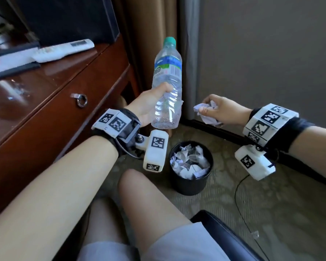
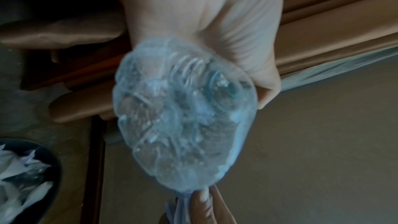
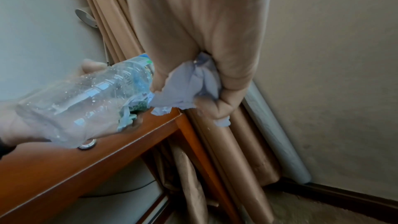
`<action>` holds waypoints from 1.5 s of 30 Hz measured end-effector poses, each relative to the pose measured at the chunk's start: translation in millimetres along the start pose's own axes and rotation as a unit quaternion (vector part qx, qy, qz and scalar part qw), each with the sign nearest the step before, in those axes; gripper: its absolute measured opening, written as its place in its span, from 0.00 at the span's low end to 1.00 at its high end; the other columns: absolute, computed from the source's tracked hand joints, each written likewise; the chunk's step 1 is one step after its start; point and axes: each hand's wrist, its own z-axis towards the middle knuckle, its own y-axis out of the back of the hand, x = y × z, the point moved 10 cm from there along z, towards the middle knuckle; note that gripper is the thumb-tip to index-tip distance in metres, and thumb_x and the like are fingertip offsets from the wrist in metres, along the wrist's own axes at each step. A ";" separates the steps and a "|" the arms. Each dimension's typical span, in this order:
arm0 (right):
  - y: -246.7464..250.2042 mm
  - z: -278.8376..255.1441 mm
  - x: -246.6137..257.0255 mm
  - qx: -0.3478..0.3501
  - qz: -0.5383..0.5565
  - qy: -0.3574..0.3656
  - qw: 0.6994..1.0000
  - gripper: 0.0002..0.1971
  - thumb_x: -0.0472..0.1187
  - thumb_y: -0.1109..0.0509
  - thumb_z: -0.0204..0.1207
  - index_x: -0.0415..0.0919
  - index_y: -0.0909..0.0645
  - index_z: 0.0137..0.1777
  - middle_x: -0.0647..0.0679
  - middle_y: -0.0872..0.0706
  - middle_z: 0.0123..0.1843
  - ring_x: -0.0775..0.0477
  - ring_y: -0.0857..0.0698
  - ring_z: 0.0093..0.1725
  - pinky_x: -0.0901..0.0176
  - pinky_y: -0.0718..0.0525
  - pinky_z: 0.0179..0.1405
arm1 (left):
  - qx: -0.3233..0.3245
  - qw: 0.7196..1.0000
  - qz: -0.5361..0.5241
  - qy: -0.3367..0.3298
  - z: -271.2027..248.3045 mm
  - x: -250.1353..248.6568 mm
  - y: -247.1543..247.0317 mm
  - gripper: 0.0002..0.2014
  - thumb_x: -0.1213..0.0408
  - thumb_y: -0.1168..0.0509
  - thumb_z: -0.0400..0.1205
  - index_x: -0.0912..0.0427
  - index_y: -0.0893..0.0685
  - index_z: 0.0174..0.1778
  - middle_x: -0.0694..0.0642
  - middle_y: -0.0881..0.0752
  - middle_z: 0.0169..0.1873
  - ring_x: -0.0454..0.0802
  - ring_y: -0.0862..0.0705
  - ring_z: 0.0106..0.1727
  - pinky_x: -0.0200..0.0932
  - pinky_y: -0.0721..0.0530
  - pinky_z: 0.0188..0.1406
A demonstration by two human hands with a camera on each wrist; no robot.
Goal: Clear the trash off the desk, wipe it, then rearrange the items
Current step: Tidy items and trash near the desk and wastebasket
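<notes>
My left hand (image 1: pixel 151 102) grips a clear plastic bottle (image 1: pixel 167 85) with a green cap, upright, off the right end of the wooden desk (image 1: pixel 51 80). The left wrist view looks straight at the bottle's base (image 2: pixel 185 113). My right hand (image 1: pixel 215 110) holds a crumpled white paper ball (image 1: pixel 207 113) just right of the bottle; the paper (image 3: pixel 189 86) fills its curled fingers in the right wrist view. Both hands hover above a black trash bin (image 1: pixel 190 183) on the floor, full of crumpled paper.
On the desk lie a white remote (image 1: pixel 62 50) and a dark-edged notepad (image 1: pixel 11 66), with a black screen (image 1: pixel 68 17) behind. A drawer ring pull (image 1: pixel 81 99) faces me. Tan curtains (image 1: pixel 151 25) hang in the corner. A black chair edge (image 1: pixel 226 240) is near my knees.
</notes>
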 end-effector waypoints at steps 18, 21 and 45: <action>-80.6 28.8 -149.2 0.092 -0.012 -0.115 0.989 0.16 0.52 0.35 0.79 0.40 0.28 0.57 0.43 0.19 0.41 0.52 0.23 0.28 0.69 0.25 0.17 | 0.047 0.978 -0.081 0.189 87.2 185.4 -12.9 0.12 0.58 0.40 0.82 0.61 0.21 0.56 0.59 0.14 0.41 0.55 0.15 0.40 0.53 0.16 0.51; -95.9 31.7 -174.8 0.113 -0.032 -0.132 0.984 0.19 0.52 0.36 0.79 0.38 0.27 0.60 0.41 0.18 0.46 0.49 0.20 0.34 0.67 0.23 0.22 | 0.043 0.968 -0.090 0.232 94.2 221.7 -14.6 0.11 0.58 0.40 0.82 0.62 0.20 0.52 0.59 0.14 0.39 0.55 0.15 0.38 0.51 0.16 0.52; -199.1 87.0 -302.5 0.150 0.002 -0.224 0.963 0.19 0.50 0.32 0.78 0.38 0.26 0.61 0.42 0.21 0.47 0.51 0.23 0.33 0.74 0.26 0.14 | -0.097 0.948 0.026 0.303 166.7 356.4 12.0 0.31 0.52 0.22 0.56 0.58 0.16 0.56 0.60 0.11 0.52 0.57 0.11 0.50 0.57 0.12 0.52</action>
